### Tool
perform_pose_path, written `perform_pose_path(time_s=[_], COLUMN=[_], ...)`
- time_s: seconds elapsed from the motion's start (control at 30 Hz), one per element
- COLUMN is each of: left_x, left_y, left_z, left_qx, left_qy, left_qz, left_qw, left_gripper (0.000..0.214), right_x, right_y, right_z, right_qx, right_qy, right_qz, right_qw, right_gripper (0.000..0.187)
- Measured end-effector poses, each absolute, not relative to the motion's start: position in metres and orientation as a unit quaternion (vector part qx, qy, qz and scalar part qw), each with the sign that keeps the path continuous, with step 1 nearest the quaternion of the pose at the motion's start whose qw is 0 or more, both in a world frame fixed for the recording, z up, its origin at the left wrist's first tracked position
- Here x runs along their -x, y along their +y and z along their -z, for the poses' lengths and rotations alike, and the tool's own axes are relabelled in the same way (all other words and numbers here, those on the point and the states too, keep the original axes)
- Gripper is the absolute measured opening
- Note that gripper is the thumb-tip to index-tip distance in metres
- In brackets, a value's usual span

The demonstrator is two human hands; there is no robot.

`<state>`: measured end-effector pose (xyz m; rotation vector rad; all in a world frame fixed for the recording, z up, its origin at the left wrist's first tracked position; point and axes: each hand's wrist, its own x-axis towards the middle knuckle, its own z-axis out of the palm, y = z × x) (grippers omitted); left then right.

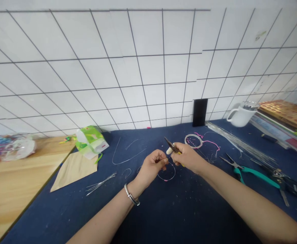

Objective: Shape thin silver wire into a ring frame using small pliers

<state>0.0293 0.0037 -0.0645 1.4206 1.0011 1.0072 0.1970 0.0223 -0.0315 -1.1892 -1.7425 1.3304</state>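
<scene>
My left hand [152, 166], with a silver bangle at its wrist, pinches a thin wire bent into a loop [166, 180]. The loop hangs just over the dark blue cloth and carries small pink bits. Close beside it, my right hand [187, 157] is closed round pliers [169, 143] with dark jaws pointing up and left and a yellow handle. A white covering [169, 151] shows on one finger of that hand. Whether the jaws touch the wire is hidden by the fingers. A white ring-shaped dish [185, 141] with pink bits lies beyond my right hand.
Teal-handled pliers [260, 177] and a long wire bundle [236, 141] lie at right. A white mug [240, 116], stacked books [285, 127] and a black slab [199, 113] stand near the tiled wall. Cut wires [101, 184], a beige sheet [74, 170] and a green packet [91, 139] lie left.
</scene>
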Motion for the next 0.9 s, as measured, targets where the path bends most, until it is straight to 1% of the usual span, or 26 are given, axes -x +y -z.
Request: perform_pose_path(time_s=[0.23,0.53,0.73,0.9], left_x=[-0.032,-0.037,-0.037,-0.036], left_y=[-0.001,-0.001,0.0,0.0], left_z=[0.064,0.067,0.07,0.069], left_qx=[-0.641,-0.631,-0.628,-0.606], left_qy=[0.471,0.495,0.493,0.461], left_qz=[-0.42,-0.438,-0.421,-0.445], left_qw=[0.437,0.407,0.431,0.471], left_gripper=[0.004,0.007,0.007,0.009], right_x=[-0.196,-0.194,-0.194,-0.194], right_y=[0.021,0.021,0.023,0.021], right_z=[0.03,0.034,0.042,0.039], right_qx=[0.449,0.446,0.437,0.431], right_qy=[-0.642,-0.602,-0.578,-0.579], right_qz=[-0.534,-0.574,-0.599,-0.599], right_qw=[0.32,0.329,0.341,0.346], right_gripper=[0.021,0.021,0.022,0.023])
